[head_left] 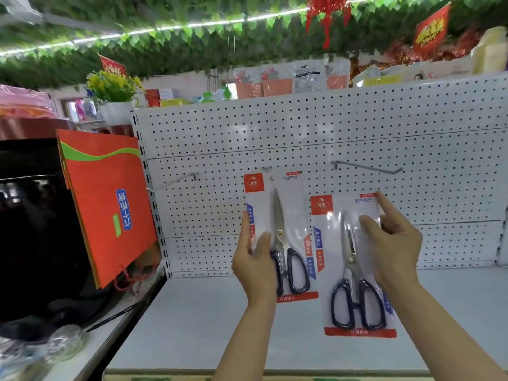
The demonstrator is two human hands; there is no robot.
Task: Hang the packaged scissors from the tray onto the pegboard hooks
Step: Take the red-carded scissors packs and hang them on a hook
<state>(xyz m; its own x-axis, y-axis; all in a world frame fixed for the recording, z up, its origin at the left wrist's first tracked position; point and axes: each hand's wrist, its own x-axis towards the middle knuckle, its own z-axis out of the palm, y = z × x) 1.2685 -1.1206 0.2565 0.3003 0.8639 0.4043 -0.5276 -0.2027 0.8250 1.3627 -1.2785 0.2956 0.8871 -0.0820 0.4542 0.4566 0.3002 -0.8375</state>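
Two hands, left (254, 259) and right (395, 243), each grasping scissors pack before white pegboard (357, 127), grey shelf (192, 320) below.

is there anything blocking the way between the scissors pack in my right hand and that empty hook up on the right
Nothing visible does. The pack in your right hand sits below and left of the bare hook, with only open pegboard between them. The other pack, in your left hand, is off to the left.
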